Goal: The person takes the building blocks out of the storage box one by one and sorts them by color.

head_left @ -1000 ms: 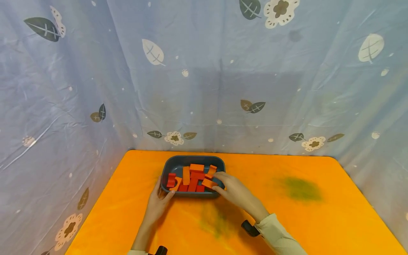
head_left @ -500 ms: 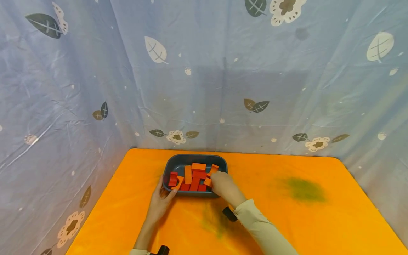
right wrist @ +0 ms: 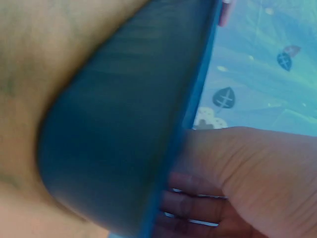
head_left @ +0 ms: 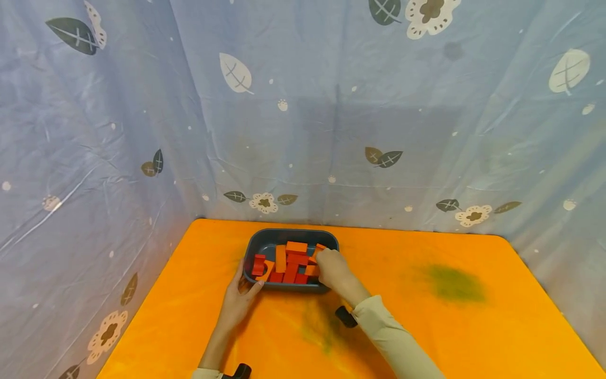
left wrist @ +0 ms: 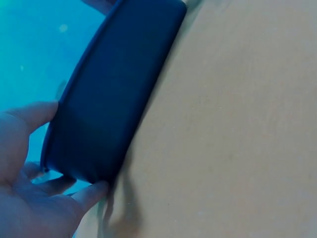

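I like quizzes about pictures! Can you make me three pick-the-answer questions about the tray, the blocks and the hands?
1. Where does the tray sit on the table?
A. near the back edge
B. at the front right corner
C. hanging off the left side

2. What colours are the blocks?
A. blue and green
B. red and orange
C. white and black

3. What is the left hand doing?
A. lying flat, away from the tray
B. holding the tray's near left corner
C. lifting a block high

Answers:
1 A, the tray stands close to the curtain.
2 B, every block seen is red or orange.
3 B, its thumb and fingers wrap that corner, while the right hand reaches among the blocks.
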The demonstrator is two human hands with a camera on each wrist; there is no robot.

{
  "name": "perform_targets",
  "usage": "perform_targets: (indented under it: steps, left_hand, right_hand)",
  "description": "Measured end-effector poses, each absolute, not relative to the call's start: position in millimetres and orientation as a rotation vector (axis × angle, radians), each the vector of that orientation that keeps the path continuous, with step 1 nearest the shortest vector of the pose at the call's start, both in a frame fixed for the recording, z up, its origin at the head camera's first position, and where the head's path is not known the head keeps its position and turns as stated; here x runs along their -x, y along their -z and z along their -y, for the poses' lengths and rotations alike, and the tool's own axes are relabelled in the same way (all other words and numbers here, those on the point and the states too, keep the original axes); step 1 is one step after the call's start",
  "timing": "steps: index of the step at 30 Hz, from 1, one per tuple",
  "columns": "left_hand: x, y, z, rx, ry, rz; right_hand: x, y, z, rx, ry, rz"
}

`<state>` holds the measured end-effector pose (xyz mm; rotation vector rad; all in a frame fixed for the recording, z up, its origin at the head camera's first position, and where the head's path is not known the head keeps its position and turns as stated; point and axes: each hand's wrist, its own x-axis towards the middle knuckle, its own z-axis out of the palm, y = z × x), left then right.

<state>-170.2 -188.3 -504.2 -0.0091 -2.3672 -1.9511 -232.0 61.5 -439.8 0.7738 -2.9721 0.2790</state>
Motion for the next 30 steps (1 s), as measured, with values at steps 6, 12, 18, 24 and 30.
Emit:
perform_targets:
  steps: [6,12,18,24,30]
  left_hand:
    - [170,506,188,0.007,1.965,2.349]
    - [170,507,188,0.009,1.959,2.343]
    - [169,505,188,0.004,1.966,2.340]
    - [169,504,188,-0.007,1.954,2.354]
    - [169,503,186,-0.010,1.949,2.361]
  right_hand:
    - [242,421,-80,-0.934,-0.525,2.921]
    - [249,406,-112,-0.946,-0.884,2.928]
    - [252,411,-151,-0.867,-1.123,2.713]
    - [261,435,-183,-0.631,-1.302,2.586]
    - [270,465,-206,-0.550,-1.325,2.630]
